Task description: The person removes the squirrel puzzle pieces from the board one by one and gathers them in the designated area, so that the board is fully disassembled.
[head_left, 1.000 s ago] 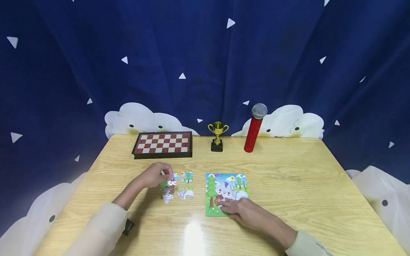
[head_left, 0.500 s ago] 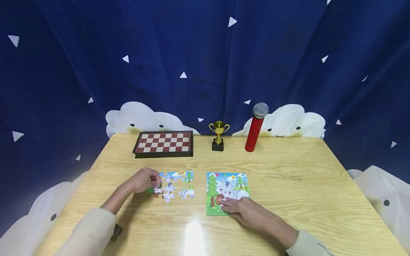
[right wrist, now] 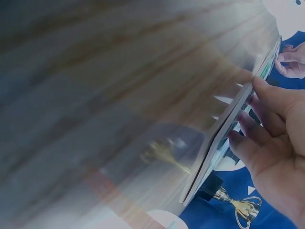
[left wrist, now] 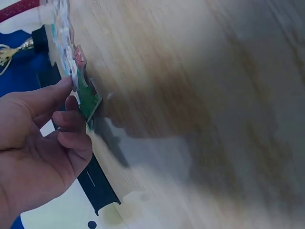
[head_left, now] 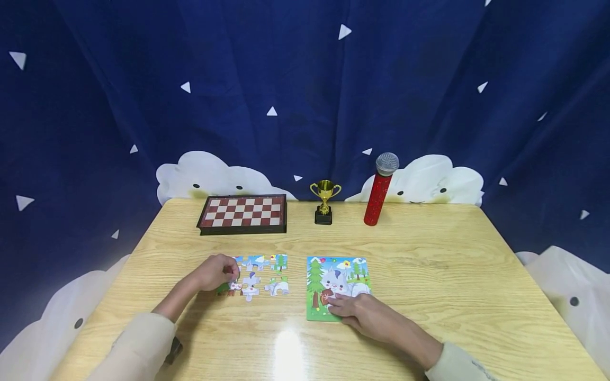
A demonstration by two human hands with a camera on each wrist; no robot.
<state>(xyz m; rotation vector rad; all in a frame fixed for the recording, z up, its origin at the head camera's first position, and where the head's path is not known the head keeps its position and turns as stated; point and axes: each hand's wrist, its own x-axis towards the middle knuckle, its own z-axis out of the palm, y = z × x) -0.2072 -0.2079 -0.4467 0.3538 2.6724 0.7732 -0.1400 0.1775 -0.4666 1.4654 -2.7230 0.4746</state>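
In the head view my left hand (head_left: 215, 272) bends over the left side of a group of jigsaw puzzle pieces. Its thumb and fingers pinch a puzzle piece (left wrist: 87, 98) with green and red on it; part of that piece hides behind the fingers. Other pieces lie close by, among them a piece with a squirrel's face (head_left: 250, 286), a white and green piece (head_left: 278, 286) and a tree piece (head_left: 279, 262). My right hand (head_left: 364, 313) rests its extended fingers on the lower right of a square squirrel picture board (head_left: 314, 278), thumb near the board's edge.
Behind the pieces lies a red and white checkered board (head_left: 243, 212) in a black case. A small gold trophy cup (head_left: 324, 198) stands at the table's back edge, with a red microphone (head_left: 378, 196) to its right. The wooden table (head_left: 452, 275) reflects light.
My left hand has moved left with the puzzle piece, from above the other pieces to their left side, and lowered slightly. The right hand stays on the picture board.
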